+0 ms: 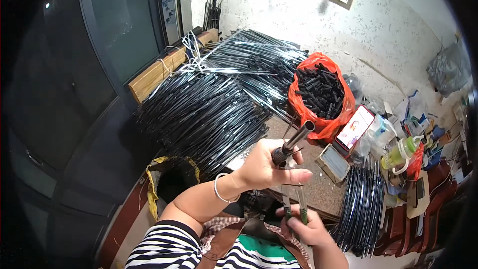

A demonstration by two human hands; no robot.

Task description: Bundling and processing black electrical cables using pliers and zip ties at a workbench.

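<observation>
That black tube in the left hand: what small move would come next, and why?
Probably bring the pliers in the right hand up to the tube. The left hand holds it tilted just above the plier tips, which point toward its lower end.

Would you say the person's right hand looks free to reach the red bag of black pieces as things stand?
Probably not at once: the right hand is closed on green-handled pliers, and the left hand with its dark tube lies between it and the red bag.

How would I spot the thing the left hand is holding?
Start at the orange-red bag of small black pieces on the worktable. Just below its left side, the left hand grips a short dark metal tube, tilted up towards the bag. Unlike the long thin black rods around, it is thick, hollow and open-ended.
</observation>
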